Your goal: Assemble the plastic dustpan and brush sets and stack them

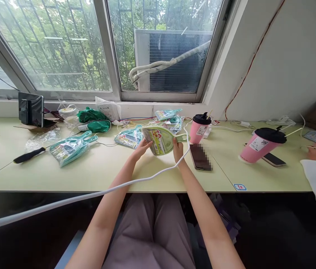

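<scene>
In the head view, the dustpan (169, 141) is over the tabletop (158, 175), long axis crosswise, handle pointing right. It is pale green, brightly labelled; the left hand (141, 150) pinches its wide end, the right hand (178, 151) its handle.

I see loose greyish-mauve trousers (152, 239), lap creased, below front edge of table (163, 184); left hand (142, 148), right hand (178, 150), forearms (113, 203) bare.
</scene>
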`<action>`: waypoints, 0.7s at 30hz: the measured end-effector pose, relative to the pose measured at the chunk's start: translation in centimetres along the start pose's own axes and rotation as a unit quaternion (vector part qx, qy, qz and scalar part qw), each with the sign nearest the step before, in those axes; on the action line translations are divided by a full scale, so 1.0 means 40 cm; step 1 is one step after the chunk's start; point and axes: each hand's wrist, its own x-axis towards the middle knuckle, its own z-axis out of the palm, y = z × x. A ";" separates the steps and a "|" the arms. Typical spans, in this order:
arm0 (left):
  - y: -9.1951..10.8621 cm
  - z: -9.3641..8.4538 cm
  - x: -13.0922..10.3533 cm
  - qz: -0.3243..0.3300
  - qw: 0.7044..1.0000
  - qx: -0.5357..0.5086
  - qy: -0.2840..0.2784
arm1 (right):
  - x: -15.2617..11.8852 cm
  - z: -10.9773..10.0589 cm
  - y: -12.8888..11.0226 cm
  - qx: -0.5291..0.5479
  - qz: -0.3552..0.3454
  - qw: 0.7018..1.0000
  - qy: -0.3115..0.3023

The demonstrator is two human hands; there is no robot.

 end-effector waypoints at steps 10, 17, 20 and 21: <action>0.043 -0.048 0.000 0.074 0.993 0.033 0.080 | 0.055 -0.031 -0.062 -0.230 -0.159 0.960 -0.030; -0.003 -0.053 0.015 0.003 0.992 0.128 0.014 | 0.125 0.019 -0.126 -0.264 -0.235 0.927 -0.125; -0.014 -0.060 0.016 -0.002 0.993 0.114 0.044 | 0.102 -0.003 -0.077 -0.153 -0.211 0.963 -0.075; -0.015 -0.063 0.015 -0.007 0.993 0.109 0.048 | 0.091 -0.013 -0.053 -0.119 -0.193 0.973 -0.054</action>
